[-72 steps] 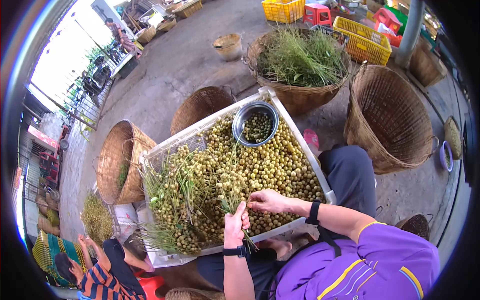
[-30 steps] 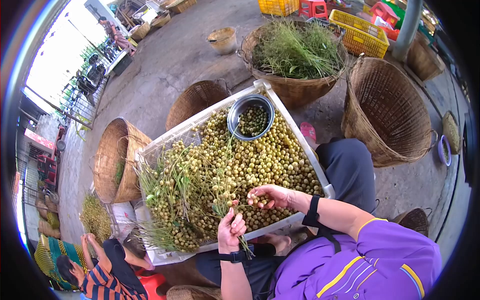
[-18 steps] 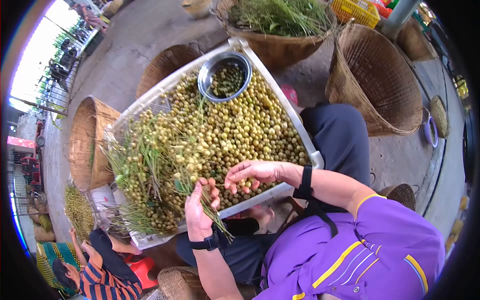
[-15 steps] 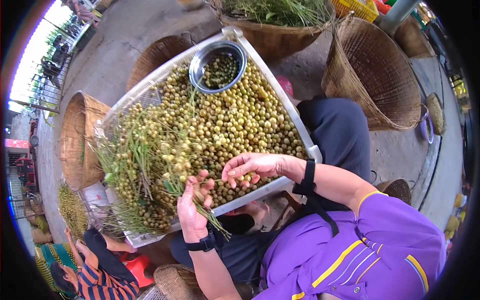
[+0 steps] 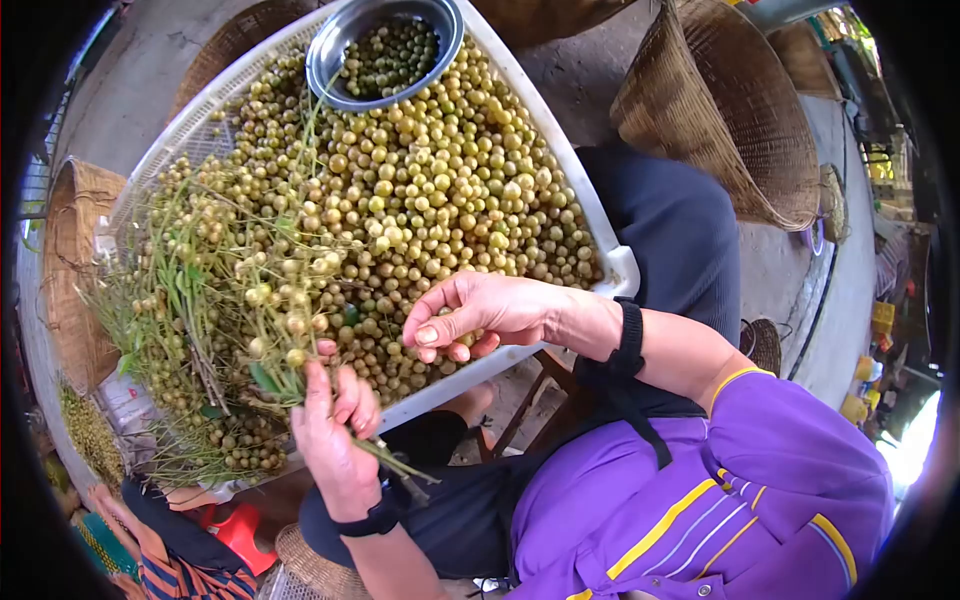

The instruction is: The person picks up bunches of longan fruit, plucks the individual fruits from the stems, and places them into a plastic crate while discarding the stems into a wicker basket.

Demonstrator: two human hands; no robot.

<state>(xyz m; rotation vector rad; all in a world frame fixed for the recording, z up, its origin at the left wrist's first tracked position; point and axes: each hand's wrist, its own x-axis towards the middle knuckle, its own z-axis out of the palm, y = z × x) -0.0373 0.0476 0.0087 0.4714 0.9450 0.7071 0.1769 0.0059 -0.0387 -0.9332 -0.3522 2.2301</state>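
My left hand (image 5: 335,435) is closed round the stems of a fruit bunch (image 5: 292,345), small round yellow-brown fruits with a few green leaves. The cut stem ends stick out below my palm. To the right of it, my right hand (image 5: 490,312) hovers over the loose fruits (image 5: 430,215) with its fingers curled in; whatever they hold is hidden. Both hands are at the near side of a white plastic crate (image 5: 590,215) full of these fruits. More stemmed bunches (image 5: 190,300) lie heaped at its left. A metal bowl (image 5: 322,60) with smaller green fruits sits at the far end.
A large woven basket (image 5: 700,110) stands beyond my knee at the right, another basket (image 5: 80,270) at the left. At lower left, a person in a striped shirt (image 5: 190,575) sits near a red plastic stool (image 5: 240,535).
The view has shifted, so the crate appears further left and larger. My hands have drawn a little further apart, the left still gripping the stems. The fruit seen at my right fingers no longer shows.
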